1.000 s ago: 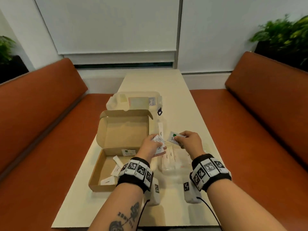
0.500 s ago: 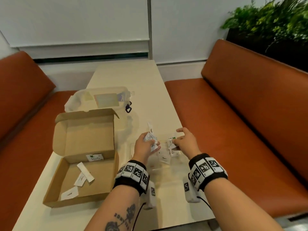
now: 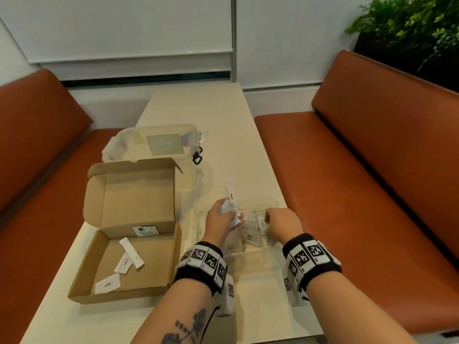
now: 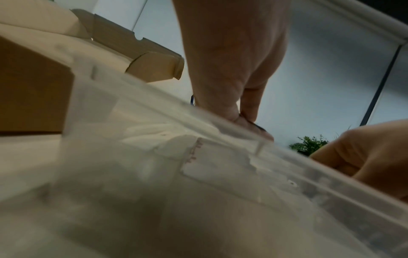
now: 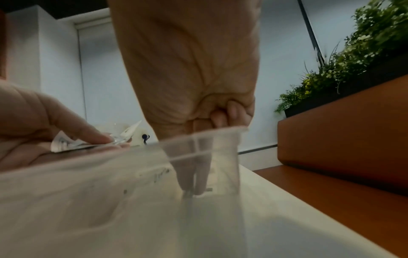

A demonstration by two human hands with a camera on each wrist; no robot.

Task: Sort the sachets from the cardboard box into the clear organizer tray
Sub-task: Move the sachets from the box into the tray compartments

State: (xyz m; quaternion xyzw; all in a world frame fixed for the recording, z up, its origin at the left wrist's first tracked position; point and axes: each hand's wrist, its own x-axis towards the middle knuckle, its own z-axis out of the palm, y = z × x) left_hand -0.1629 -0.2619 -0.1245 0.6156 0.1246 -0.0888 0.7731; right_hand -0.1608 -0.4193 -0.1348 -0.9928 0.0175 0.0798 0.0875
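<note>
The open cardboard box (image 3: 139,199) stands at the table's left with several white sachets (image 3: 129,259) on its floor and a Stevia sachet (image 3: 145,230) against its back wall. The clear organizer tray (image 3: 196,227) lies just right of it with pepper sachets (image 3: 250,238) inside. My left hand (image 3: 222,220) hovers over the tray's left part and grips a bunch of sachets (image 3: 229,209), a Sugar stick (image 3: 229,191) poking up. My right hand (image 3: 282,224) reaches down into the tray's right compartment and pinches a Stevia sachet (image 3: 265,232); the fingers (image 5: 199,174) show through the tray wall (image 5: 229,148).
A clear lidded container (image 3: 159,142) with a blue clip (image 3: 197,157) sits behind the box. Orange benches (image 3: 372,194) flank the narrow table (image 3: 211,108), whose right edge runs just beside the tray. A plant (image 3: 409,28) stands behind the right bench.
My right hand has carried the Stevia sachet from above the tray down into its right compartment. The left hand keeps its bunch of sachets. The head view has swung right.
</note>
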